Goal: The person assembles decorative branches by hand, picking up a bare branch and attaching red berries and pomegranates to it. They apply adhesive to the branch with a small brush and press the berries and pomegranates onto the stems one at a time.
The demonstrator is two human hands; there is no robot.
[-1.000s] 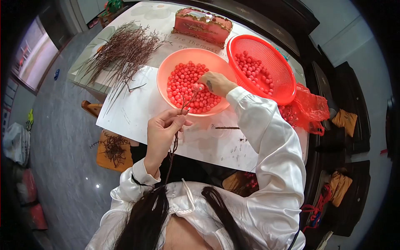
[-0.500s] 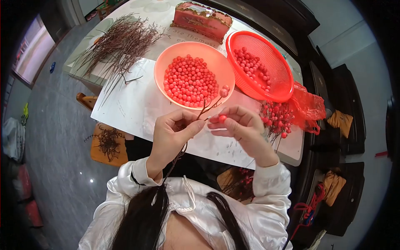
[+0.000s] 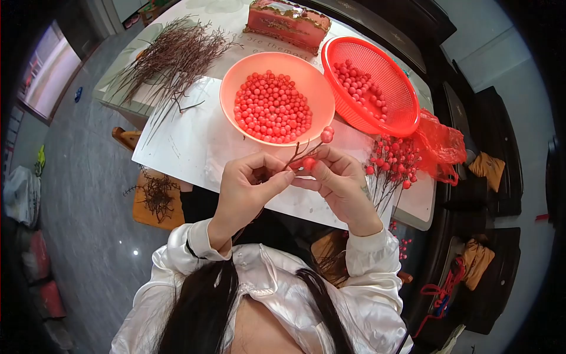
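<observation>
Brown twig (image 3: 296,154) was up over the near edge of the table, just in front of the bowl, with both hands on the job. Left hand (image 3: 253,182) had it pinched between thumb and fingers, prongs poking up past the grip. One prong already wore a pinkish-red bead (image 3: 326,135) on its tip. Right hand (image 3: 344,184) was closed in a pinch on a loose-looking red bead (image 3: 309,163), right up by the left fingertips; couldn't tell if a prong was inside it.

Just beyond the hands sat a peach bowl (image 3: 321,97) with a heap of red beads (image 3: 273,109) in it. Right next to that, a red mesh basket (image 3: 402,97) was tilted, more beads (image 3: 358,84) gathered inside. Below the basket lay a bunch of beaded twigs (image 3: 394,160), with a crumpled red plastic bag (image 3: 442,146) beside them.

Over on the left was a messy pile of bare twigs (image 3: 177,59), partly on a white sheet (image 3: 188,150) spread over the table (image 3: 206,13). Pink ornate box (image 3: 288,28) stood at the far side.
</observation>
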